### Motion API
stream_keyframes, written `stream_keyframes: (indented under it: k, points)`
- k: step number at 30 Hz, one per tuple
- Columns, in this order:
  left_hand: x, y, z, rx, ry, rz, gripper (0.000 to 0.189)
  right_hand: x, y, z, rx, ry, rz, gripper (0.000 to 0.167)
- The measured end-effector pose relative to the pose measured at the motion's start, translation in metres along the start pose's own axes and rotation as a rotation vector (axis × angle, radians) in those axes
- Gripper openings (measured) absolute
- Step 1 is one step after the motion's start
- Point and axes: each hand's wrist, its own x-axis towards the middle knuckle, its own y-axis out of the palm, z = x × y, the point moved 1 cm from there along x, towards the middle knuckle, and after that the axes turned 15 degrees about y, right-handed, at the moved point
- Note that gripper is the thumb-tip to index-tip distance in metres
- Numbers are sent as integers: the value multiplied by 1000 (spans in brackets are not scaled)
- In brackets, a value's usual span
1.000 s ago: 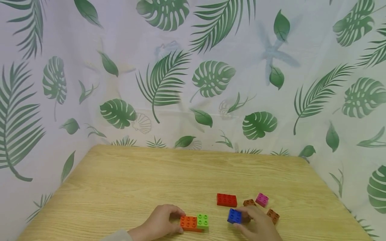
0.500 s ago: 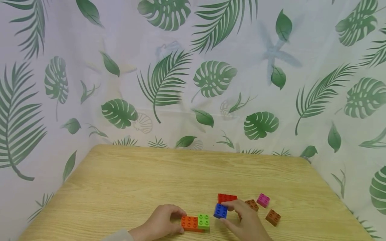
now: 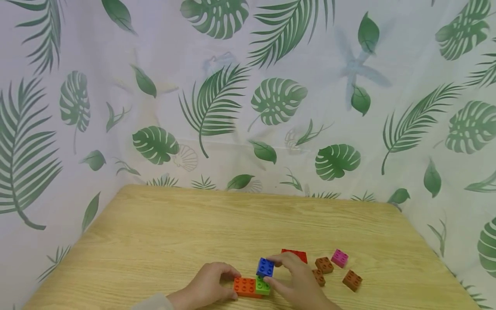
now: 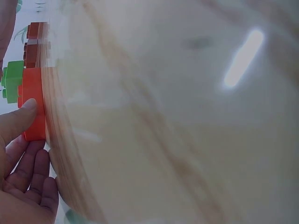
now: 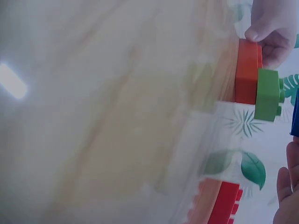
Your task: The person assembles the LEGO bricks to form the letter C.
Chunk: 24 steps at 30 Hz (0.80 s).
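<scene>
An orange toy building brick (image 3: 245, 287) lies at the near middle of the table, with a smaller green brick (image 3: 263, 286) stacked on its right end. My left hand (image 3: 207, 284) grips the orange brick's left end between thumb and fingers; the left wrist view shows the thumb against its side. My right hand (image 3: 296, 280) pinches a blue brick (image 3: 265, 267) above the green one. In the right wrist view the blue brick (image 5: 295, 114) is cut by the frame edge and stands apart from the green brick's studs (image 5: 281, 97).
A red brick (image 3: 296, 255) lies behind my right hand, partly covered by it. Brown bricks (image 3: 352, 280) and a pink brick (image 3: 339, 258) are scattered to the right on the wooden table (image 3: 186, 228). A leaf-patterned cloth (image 3: 232, 107) hangs behind the table.
My right hand has carried the blue brick leftward from beside the brown bricks to above the green brick, uncovering another brown brick. My left hand keeps its hold on the orange brick.
</scene>
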Motion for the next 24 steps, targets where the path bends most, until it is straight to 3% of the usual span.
stream_keyframes:
  k: [9,16,24]
  points:
    - [-1,0,3,30,29,-7,35,10,19,9,21,-122,43,34]
    - [-2,-1,2,25,65,-24,34,13,29,15,11,-90,158,36]
    - [-4,-1,0,40,77,-35,31,15,36,21,-9,-79,209,36]
